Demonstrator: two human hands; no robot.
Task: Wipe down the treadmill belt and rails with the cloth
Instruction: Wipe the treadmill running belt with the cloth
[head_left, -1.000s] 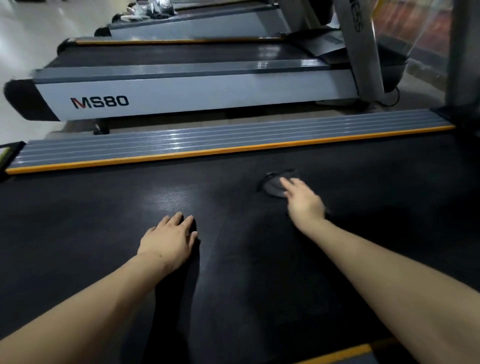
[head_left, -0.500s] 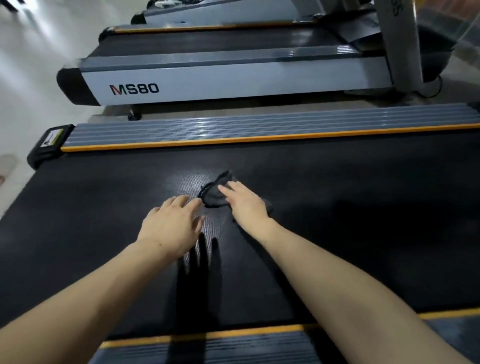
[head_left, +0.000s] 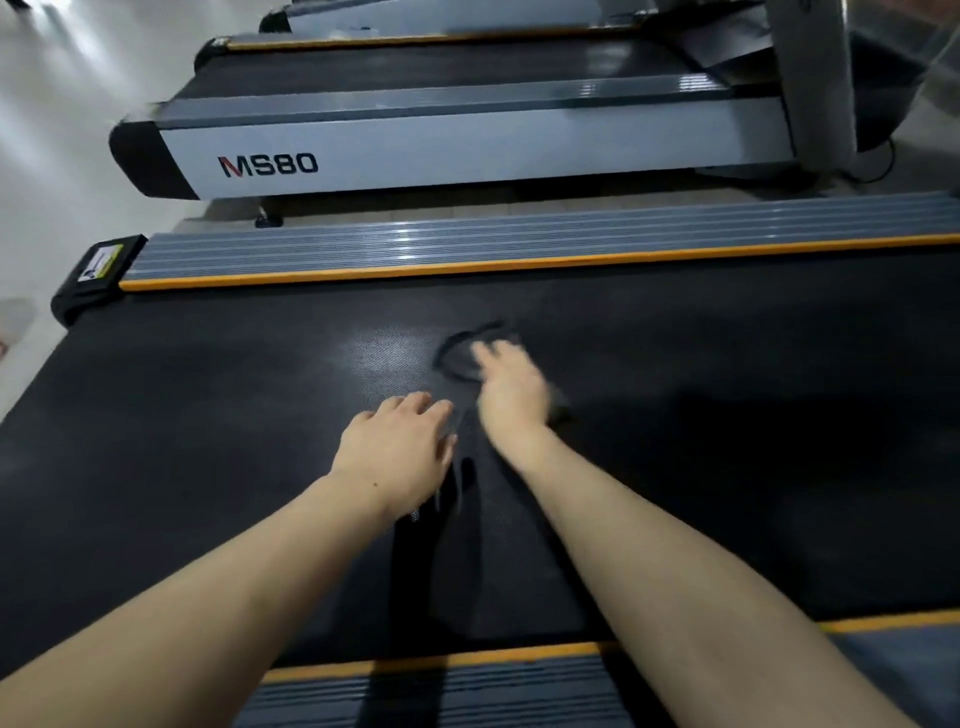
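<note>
My right hand (head_left: 511, 389) presses flat, fingers spread, on the dark cloth (head_left: 462, 353) on the belt (head_left: 208, 415); just beside it my left hand (head_left: 397, 452) rests open, palm down.

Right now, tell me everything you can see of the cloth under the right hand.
The cloth is small, dark grey to black and soft-looking, crumpled rather than folded, nearly matching the black treadmill belt it lies on. It sits near mid-belt, short of the far orange-edged rail. The right hand presses flat on it, covering most of it; a rounded edge shows beyond the fingertips and a small bit to the hand's right. It is motion-blurred, so weave is unreadable.
</note>
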